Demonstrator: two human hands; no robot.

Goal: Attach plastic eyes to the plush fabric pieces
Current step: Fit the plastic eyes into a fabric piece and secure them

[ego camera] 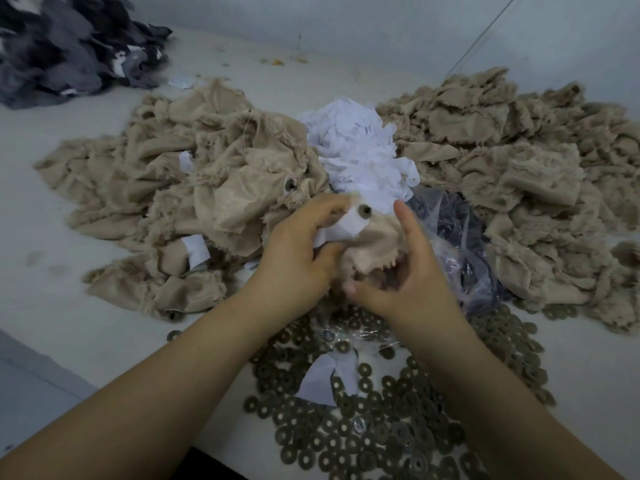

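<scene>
Plush fabric piece (pixel 372 244), beige with a frayed edge, sits bunched between my two hands above the table (pixel 52 258), with a white backing patch (pixel 341 228) laid against it and a round washer (pixel 364 211) pressed on at the top of that patch. My left hand (pixel 298 251) grips the fabric and patch from the left, fingers curled over the top near the washer. My right hand (pixel 412 282) holds the lower right of the piece, thumb tucked against the fabric and index finger raised toward the white scraps. Behind the hands I see a heap of white patches (pixel 360 150), flanked by a pile of beige plush pieces on the left (pixel 194 188) and another pile on the right (pixel 512 174). A clear plastic bag (pixel 460 237) with dark contents lies just right of my right hand. Loose washers (pixel 381 427) are spread thickly across the table beneath my forearms, one white patch (pixel 325 375) lying on them. Dark grey fabric (pixel 69 46) is heaped at the far left corner.
</scene>
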